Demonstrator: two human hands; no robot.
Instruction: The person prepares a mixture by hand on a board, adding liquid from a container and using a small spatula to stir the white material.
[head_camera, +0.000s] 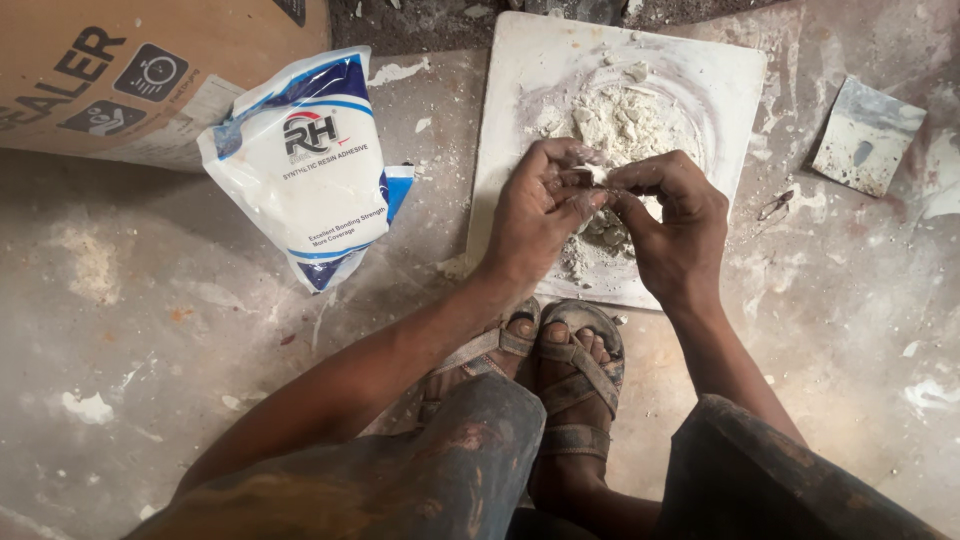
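A stained, paint-spattered concrete floor in even light; rubble along its far edge.

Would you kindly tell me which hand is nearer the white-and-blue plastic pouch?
Left. The left hand works just right of the white-and-blue plastic pouch; the right hand lies farther away.

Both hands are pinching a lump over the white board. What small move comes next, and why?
Probably crumble the lump onto the powder pile: the left hand and right hand pinch it together directly above the white board, where other lumps remain.
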